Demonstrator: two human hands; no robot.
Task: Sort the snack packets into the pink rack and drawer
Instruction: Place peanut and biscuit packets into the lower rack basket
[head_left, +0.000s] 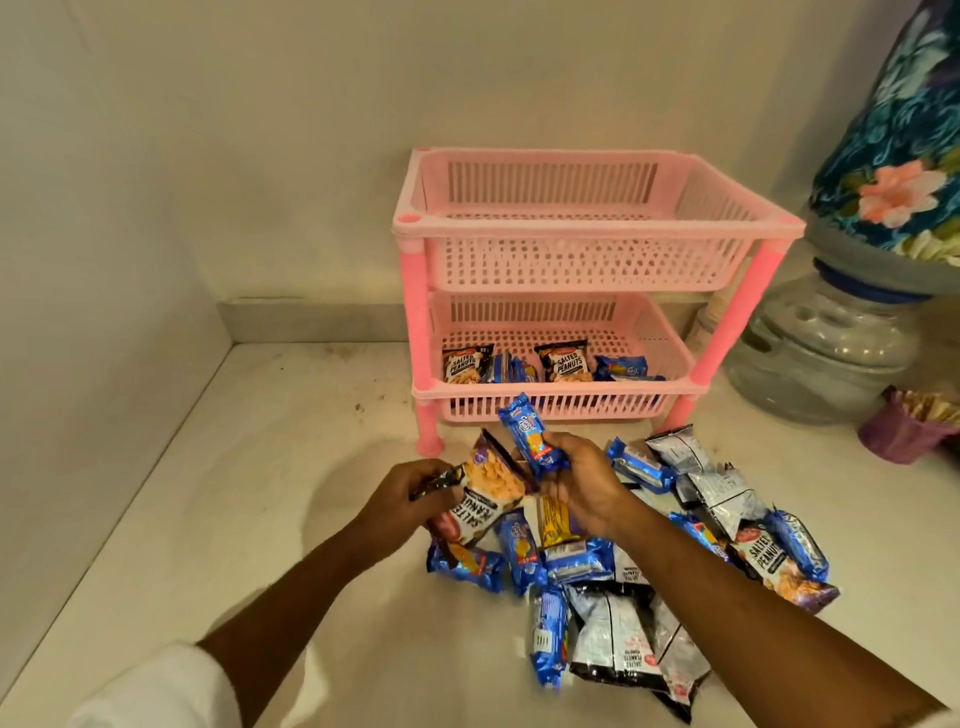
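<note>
Right hand (582, 488) pinched a blue biscuit packet (531, 435) near its lower end, packet tilted up toward the pink rack (571, 228), above the pile and just short of the lower tier. Left hand (410, 493) gripped a salted peanuts packet (485, 499) by its edge, fingers curled round the crimped end; the packet hung over the pile's left side.

Handling, my read: both packets looked light, thin foil, soft and crinkly, a bit slick. Biscuit one probably stiffer along its length and its contents breakable, so hold mid-body, don't squeeze. Peanut pouch floppy; the sealed crimp is the safe grab point.

Lower tier (561, 408) already held two salted peanuts packets and a few blue biscuit packets, mixed. Top tier (597, 260) showed nothing inside. No drawer visible.

Remaining pile (649, 597) lay on the white counter (234, 519) in front of the rack: blue, black and silver-backed packets overlapping, plus one yellow packet (553, 519) under the right hand.

Right of the rack: a clear water jar (821, 353) under a floral cloth (893, 156), and a small purple holder (904, 436).
</note>
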